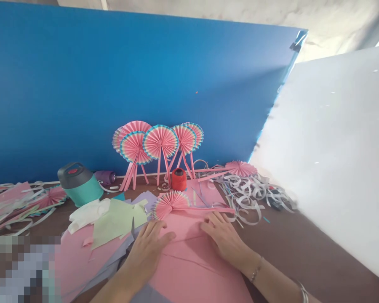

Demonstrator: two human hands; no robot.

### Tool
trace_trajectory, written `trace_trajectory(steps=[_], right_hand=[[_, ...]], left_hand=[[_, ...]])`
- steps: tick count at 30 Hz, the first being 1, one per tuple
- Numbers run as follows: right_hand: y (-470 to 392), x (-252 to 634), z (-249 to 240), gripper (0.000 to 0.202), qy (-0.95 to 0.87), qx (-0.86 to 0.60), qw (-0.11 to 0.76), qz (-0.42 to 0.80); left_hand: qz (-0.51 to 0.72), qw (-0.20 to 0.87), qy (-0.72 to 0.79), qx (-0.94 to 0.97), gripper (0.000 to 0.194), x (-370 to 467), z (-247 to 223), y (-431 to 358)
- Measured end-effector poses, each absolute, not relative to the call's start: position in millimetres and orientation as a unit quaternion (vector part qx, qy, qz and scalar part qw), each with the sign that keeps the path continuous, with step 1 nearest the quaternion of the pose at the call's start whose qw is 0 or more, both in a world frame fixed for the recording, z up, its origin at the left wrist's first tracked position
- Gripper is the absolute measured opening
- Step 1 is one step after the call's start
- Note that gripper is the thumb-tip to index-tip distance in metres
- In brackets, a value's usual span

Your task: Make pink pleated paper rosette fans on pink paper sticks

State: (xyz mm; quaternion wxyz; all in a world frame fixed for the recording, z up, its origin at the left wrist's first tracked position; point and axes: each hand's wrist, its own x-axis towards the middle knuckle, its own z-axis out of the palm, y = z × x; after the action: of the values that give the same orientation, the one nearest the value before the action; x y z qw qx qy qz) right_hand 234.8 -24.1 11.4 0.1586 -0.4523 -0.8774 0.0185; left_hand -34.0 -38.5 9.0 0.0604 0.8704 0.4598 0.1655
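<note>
Large pink paper (189,269) lies in front of me, with crease-like lines across it. My left hand (150,244) rests at its left edge, fingers apart and holding nothing. On the upper right part of the paper lies my right hand (222,235), its fingers spread and bent, nothing gripped. Just beyond my hands is a folded pink paper fan (171,203) with a striped rim. Its pink strips reach right, past my right fingertips. Scissors (133,225), partly hidden, lie left of my left hand.
Several pink fans (161,142) lean on the blue wall (82,84). A teal container (82,187), a red round object (179,180), and a purple object (105,177) stand near it. Curled white strips (246,189) pile up right; green paper (116,221) and other sheets lie left.
</note>
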Motion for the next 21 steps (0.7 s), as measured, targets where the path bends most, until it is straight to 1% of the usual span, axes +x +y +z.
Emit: trace_trajectory(steps=[2,4,10,13,18,21], right_hand=[[-25.0,233.6,9.8,0.022,-0.894,-0.427,0.134,-0.027],[-24.6,233.4,6.3,0.021,-0.906,-0.399,0.130,-0.051],[-22.6,237.0,0.3,0.022,-0.916,-0.376,0.139,-0.025],[-21.5,238.6,2.7,0.017,-0.916,-0.382,0.123,-0.025],[-20.2,238.4,3.6,0.018,-0.913,-0.384,0.097,-0.097],[-20.7,236.2,1.8,0.019,-0.908,-0.385,0.098,-0.132]], left_hand=[[0.146,0.028,0.429,0.891,0.073,-31.1,11.2,-38.9],[0.126,0.010,0.409,0.904,0.078,-29.0,12.8,-39.0],[0.103,0.010,0.432,0.896,0.055,-31.1,11.2,-39.2],[0.079,0.004,0.438,0.896,0.042,-31.2,12.7,-39.9],[0.035,-0.007,0.433,0.901,0.035,-26.3,18.3,-43.6],[0.048,0.002,0.439,0.897,0.026,-24.5,19.1,-47.0]])
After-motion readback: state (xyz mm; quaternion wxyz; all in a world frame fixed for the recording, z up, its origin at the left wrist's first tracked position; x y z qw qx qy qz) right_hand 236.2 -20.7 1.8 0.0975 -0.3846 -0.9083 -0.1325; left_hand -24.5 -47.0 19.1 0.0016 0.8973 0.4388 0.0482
